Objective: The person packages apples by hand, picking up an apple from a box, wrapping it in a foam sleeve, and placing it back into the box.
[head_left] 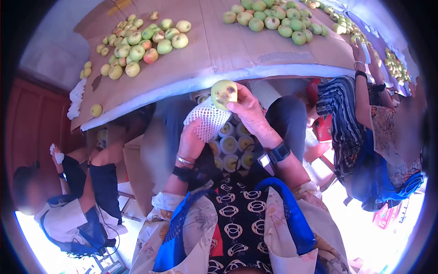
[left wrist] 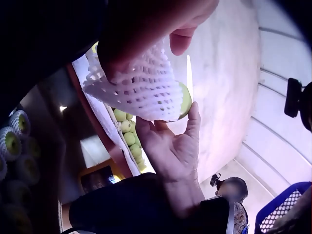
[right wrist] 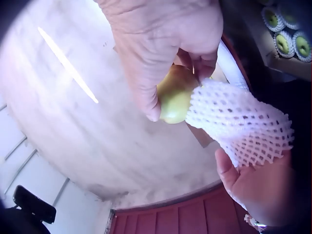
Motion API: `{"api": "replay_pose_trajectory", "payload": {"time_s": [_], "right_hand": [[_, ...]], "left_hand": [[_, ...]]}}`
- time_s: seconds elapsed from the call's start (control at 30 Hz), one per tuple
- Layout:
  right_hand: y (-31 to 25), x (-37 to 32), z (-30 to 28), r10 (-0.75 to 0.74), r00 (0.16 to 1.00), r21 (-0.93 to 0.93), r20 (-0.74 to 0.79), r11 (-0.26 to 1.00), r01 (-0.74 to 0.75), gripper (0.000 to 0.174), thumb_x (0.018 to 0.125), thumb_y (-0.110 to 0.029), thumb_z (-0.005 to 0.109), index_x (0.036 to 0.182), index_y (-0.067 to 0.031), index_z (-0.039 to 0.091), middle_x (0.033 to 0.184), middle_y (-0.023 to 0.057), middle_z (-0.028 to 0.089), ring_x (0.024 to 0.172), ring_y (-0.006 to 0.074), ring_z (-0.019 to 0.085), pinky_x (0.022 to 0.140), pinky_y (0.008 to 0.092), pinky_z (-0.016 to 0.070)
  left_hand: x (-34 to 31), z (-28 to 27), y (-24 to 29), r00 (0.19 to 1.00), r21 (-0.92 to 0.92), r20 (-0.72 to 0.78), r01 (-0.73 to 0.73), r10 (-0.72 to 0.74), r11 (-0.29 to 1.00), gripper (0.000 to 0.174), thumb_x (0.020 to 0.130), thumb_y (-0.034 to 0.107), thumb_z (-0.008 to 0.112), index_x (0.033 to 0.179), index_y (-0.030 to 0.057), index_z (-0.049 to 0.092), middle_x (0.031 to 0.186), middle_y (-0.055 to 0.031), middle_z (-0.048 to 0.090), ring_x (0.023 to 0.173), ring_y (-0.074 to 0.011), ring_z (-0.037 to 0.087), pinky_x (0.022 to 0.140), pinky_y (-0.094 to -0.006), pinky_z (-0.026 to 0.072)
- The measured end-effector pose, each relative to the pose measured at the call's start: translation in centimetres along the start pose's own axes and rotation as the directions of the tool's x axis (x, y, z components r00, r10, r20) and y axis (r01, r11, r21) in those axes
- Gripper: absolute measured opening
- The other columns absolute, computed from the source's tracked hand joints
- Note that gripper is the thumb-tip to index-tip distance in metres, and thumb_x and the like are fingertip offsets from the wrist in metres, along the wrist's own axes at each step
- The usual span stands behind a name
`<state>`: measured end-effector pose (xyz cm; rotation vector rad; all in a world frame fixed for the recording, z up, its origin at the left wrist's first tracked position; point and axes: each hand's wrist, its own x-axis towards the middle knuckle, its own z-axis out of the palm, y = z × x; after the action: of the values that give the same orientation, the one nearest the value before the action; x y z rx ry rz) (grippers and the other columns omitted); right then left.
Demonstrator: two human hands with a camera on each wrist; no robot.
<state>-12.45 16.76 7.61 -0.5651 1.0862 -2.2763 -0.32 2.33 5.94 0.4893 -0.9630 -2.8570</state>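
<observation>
My right hand pinches a yellow-green apple between thumb and fingers; dark brown blemishes mark its skin. Against the apple's lower side stands the mouth of a white foam net sleeve. In the right wrist view the sleeve overlaps one side of the apple. At the sleeve's other end my left hand holds it, the mesh covering most of the fingers. Its thumb stands apart from the net in the left wrist view. Below both hands, between the knees, sit several net-wrapped apples.
A cardboard-covered table with a white padded edge lies ahead. One apple pile is at its left, another at its back right. A seated person is at left, a second person at right.
</observation>
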Motion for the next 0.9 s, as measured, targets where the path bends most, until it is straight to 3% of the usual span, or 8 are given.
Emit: {"api": "replay_pose_trajectory", "payload": {"time_s": [0.23,0.33,0.43,0.57,0.6,0.67,0.8,0.9], "right_hand": [[0.6,-0.1,-0.7,0.164,0.985,-0.119,0.05,0.98,-0.158,0.047,0.076,-0.008,0.067,0.119,0.0002,0.048,0.107,0.0052,0.058,0.098,0.0122,0.054,0.089,0.0259,0.0418],[0.0,-0.4,-0.6,0.264,0.963,-0.306,0.043,0.922,-0.239,0.049,0.075,-0.011,0.069,0.119,0.0003,0.049,0.104,0.0046,0.06,0.096,0.0119,0.056,0.087,0.0254,0.0432],[-0.3,-0.4,-0.3,0.328,0.94,-0.362,0.097,0.891,-0.274,0.049,0.078,-0.01,0.063,0.122,0.0018,0.046,0.11,0.0055,0.057,0.102,0.0127,0.053,0.092,0.0272,0.0395],[0.1,-0.2,-0.3,0.265,0.959,-0.174,0.104,0.954,-0.245,0.053,0.076,-0.012,0.068,0.123,-0.0013,0.047,0.108,0.0045,0.059,0.096,0.01,0.056,0.08,0.0225,0.0453],[0.7,-0.1,-0.9,0.267,0.958,-0.191,0.107,0.951,-0.244,0.055,0.075,-0.012,0.068,0.124,-0.0018,0.046,0.109,0.0041,0.059,0.097,0.0093,0.055,0.079,0.0216,0.0451],[0.7,-0.4,-0.7,0.323,0.938,-0.108,0.127,0.944,-0.311,0.055,0.076,-0.013,0.069,0.124,-0.0026,0.046,0.11,0.0031,0.058,0.098,0.0086,0.054,0.08,0.0214,0.0444],[0.6,-0.5,-0.4,0.447,0.885,0.002,0.131,0.893,-0.451,0.047,0.081,-0.016,0.064,0.123,-0.0041,0.047,0.111,0.0018,0.056,0.101,0.0107,0.053,0.084,0.0271,0.0446],[-0.3,-0.7,0.7,0.444,0.869,0.178,0.218,0.858,-0.483,0.046,0.084,-0.012,0.059,0.126,-0.0057,0.042,0.113,0.0035,0.056,0.102,0.0142,0.054,0.083,0.0309,0.0464]], "left_hand": [[-0.1,-0.4,0.6,0.996,-0.15,0.011,-0.088,0.091,0.985,0.037,0.085,0.017,0.049,0.118,0.0007,0.048,0.111,-0.0093,0.056,0.104,-0.0224,0.053,0.091,-0.0372,0.0405],[0.1,-0.6,0.8,0.98,-0.051,-0.023,-0.201,0.2,0.978,0.036,0.085,0.017,0.049,0.117,0.0005,0.048,0.111,-0.0095,0.057,0.104,-0.0226,0.054,0.091,-0.0368,0.0406],[0.0,-0.5,0.8,0.981,0.136,0.036,-0.195,0.192,0.971,0.044,0.086,0.02,0.049,0.124,-0.0009,0.042,0.12,-0.0101,0.052,0.11,-0.0221,0.05,0.095,-0.0362,0.0379],[-0.3,0.5,0.4,0.978,0.285,0.059,-0.21,0.202,0.935,0.042,0.086,0.018,0.053,0.124,0.0002,0.044,0.116,-0.0076,0.054,0.106,-0.0181,0.053,0.092,-0.0338,0.0419],[-0.4,0.6,0.2,0.972,0.264,0.068,-0.234,0.224,0.936,0.043,0.087,0.018,0.053,0.125,0.0011,0.042,0.117,-0.0076,0.054,0.107,-0.0189,0.053,0.092,-0.0341,0.0418],[-0.3,-0.1,0.4,0.992,0.088,0.039,-0.12,0.117,0.989,0.044,0.087,0.019,0.052,0.125,0.0008,0.041,0.118,-0.0084,0.053,0.108,-0.02,0.053,0.093,-0.0347,0.0414],[-0.3,-0.7,0.4,0.983,0.102,0.117,-0.151,0.139,0.983,0.051,0.086,0.028,0.053,0.126,-0.0002,0.04,0.123,-0.0103,0.05,0.113,-0.0229,0.049,0.097,-0.0373,0.036],[-0.4,-0.7,0.9,0.986,0.07,0.142,-0.099,0.089,0.993,0.052,0.085,0.027,0.055,0.127,0.0006,0.039,0.122,-0.0096,0.05,0.111,-0.0219,0.05,0.096,-0.0363,0.0377]]}}
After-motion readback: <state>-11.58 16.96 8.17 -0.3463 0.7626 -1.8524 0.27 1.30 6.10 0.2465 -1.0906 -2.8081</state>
